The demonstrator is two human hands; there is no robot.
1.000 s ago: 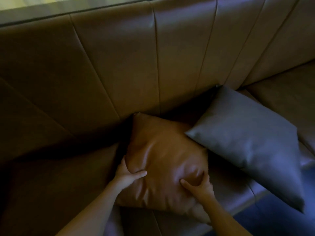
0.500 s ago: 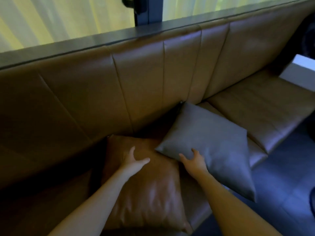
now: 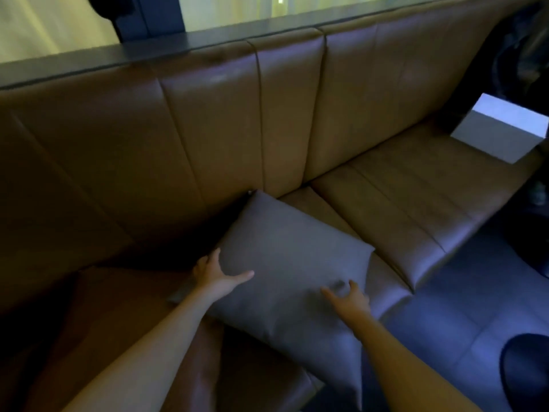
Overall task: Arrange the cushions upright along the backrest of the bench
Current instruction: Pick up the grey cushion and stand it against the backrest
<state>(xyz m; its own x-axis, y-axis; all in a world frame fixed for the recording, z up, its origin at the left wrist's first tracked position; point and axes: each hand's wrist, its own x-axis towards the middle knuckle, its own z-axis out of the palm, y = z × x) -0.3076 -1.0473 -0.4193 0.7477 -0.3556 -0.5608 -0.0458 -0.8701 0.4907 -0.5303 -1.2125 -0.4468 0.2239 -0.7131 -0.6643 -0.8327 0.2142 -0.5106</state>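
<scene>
- Half a second ago the left hand point(image 3: 214, 273) lay on the brown cushion point(image 3: 124, 331); it is now at the grey cushion point(image 3: 292, 272), fingers spread wide along its left edge, thumb across its top face.
- The right hand point(image 3: 349, 298) was at the grey cushion's near-left edge; it now rests further right on the cushion's near part, fingers spread and pressing a shallow dent into the cover. Neither hand is closed around the cushion.
- The grey cushion lies tilted on the bench seat point(image 3: 416, 203), its far corner touching the foot of the backrest point(image 3: 208, 129), its near corner hanging past the seat's front edge.
- It overlaps the brown cushion, which lies flat on the seat at the near left, partly under the left forearm.
- More of the seat's far right end shows than before, with a pale box point(image 3: 499, 135) there.
- The picture is dim and blurred; no brand, label or writing can be read.
</scene>
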